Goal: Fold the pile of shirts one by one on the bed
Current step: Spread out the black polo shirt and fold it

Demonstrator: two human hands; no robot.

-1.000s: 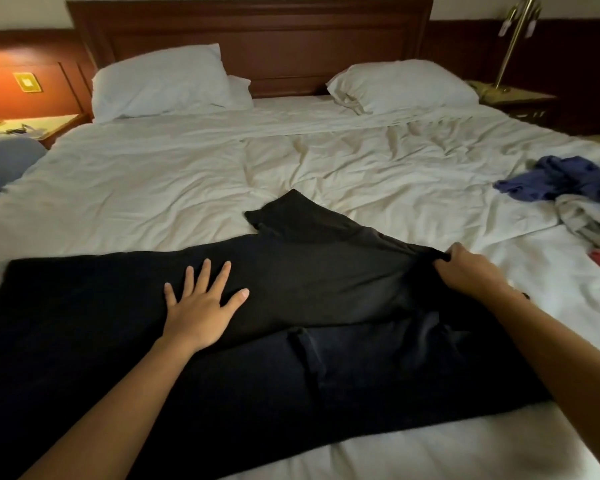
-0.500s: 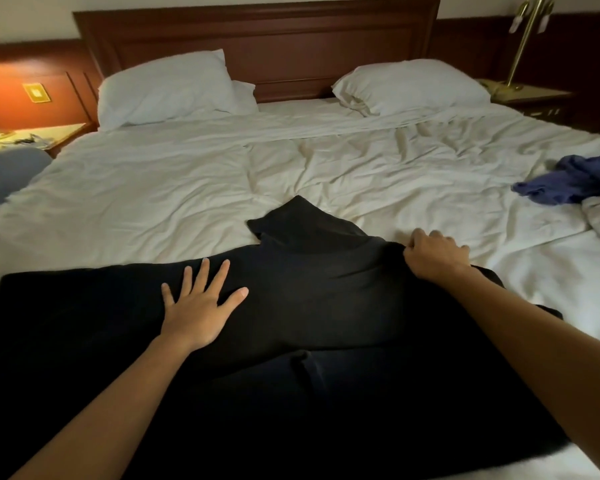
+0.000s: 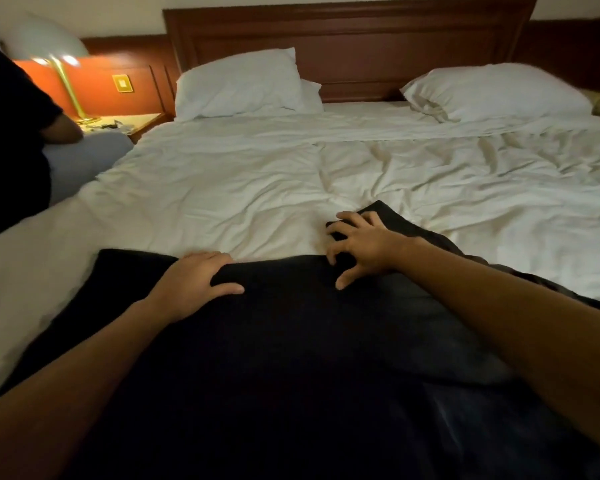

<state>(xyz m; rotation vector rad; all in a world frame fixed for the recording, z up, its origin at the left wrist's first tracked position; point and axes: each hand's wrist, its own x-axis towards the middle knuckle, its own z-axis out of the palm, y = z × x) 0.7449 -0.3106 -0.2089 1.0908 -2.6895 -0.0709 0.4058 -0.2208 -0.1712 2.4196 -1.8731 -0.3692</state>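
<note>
A black shirt (image 3: 291,358) lies spread across the near part of the white bed (image 3: 222,188), filling the lower view. My left hand (image 3: 194,282) grips its far edge, fingers curled over the hem and thumb on top. My right hand (image 3: 361,244) rests on the sleeve (image 3: 392,216) that sticks out toward the pillows, fingers spread and bent with the tips pressing into the fabric. Both forearms reach in over the shirt.
Two white pillows (image 3: 239,84) (image 3: 499,91) lean against the wooden headboard (image 3: 350,39). A brass lamp (image 3: 66,88) stands on the nightstand (image 3: 132,121) at the left. Another person's dark sleeve (image 3: 11,133) is at the left edge, beside the bed.
My left hand slid from the shirt's middle to its far edge and took hold. My right hand moved left onto the sleeve and opened. The pile of clothes at right has left the view.
</note>
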